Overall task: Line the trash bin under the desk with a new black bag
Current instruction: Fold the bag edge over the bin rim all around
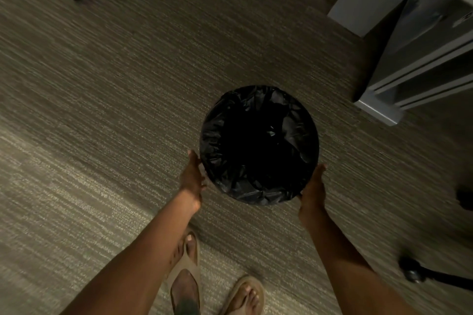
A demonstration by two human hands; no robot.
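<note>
Dim striped carpet (128,110), grey desk legs (378,110)

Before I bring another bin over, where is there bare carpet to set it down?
Widest free patch: carpet left of the lined bin, beyond the left hand. Also open above it, between the two grey desk legs. Crowded lower right: chair casters, the right hand and the sandalled feet.
</note>
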